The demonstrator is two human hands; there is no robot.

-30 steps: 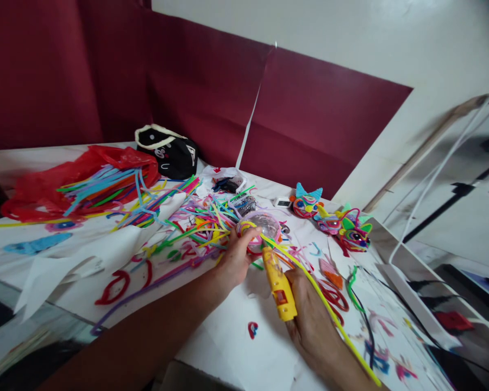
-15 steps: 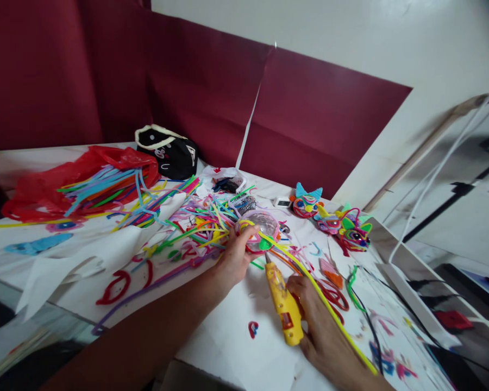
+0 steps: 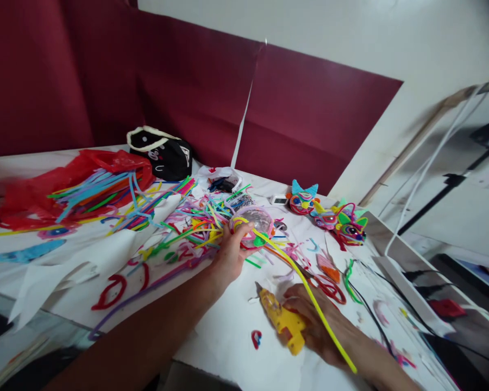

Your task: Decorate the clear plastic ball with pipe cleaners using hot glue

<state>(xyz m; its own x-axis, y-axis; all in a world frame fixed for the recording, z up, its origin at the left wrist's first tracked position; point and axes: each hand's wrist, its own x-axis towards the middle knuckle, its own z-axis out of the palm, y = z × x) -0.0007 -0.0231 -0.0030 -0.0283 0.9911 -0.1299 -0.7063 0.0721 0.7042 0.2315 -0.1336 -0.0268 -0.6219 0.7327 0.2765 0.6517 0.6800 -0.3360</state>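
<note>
My left hand (image 3: 229, 254) is closed around the near left side of a clear round plastic piece (image 3: 259, 219). Pink pipe cleaner rings its rim, and a green piece (image 3: 261, 239) sits on its near side. From it a long yellow pipe cleaner (image 3: 299, 266) runs down to the right, passing over my right hand (image 3: 309, 309). That hand is closed on a yellow hot glue gun (image 3: 279, 317), low over the white table top, its nozzle pointing up and left, away from the round piece. Part of the gun's grip is hidden by my fingers.
Loose pipe cleaners (image 3: 195, 233) lie heaped left of the round piece, beside a red plastic bag (image 3: 28, 190) and a black pouch (image 3: 167, 157). Finished-looking colourful figures (image 3: 303, 201) stand at the back right. A red-handled pair of scissors (image 3: 328, 288) and a black cord (image 3: 375, 315) lie rightward.
My right hand has drawn the glue gun down and away from the round piece, tilting it further left. My left hand keeps its hold. The view has shifted slightly.
</note>
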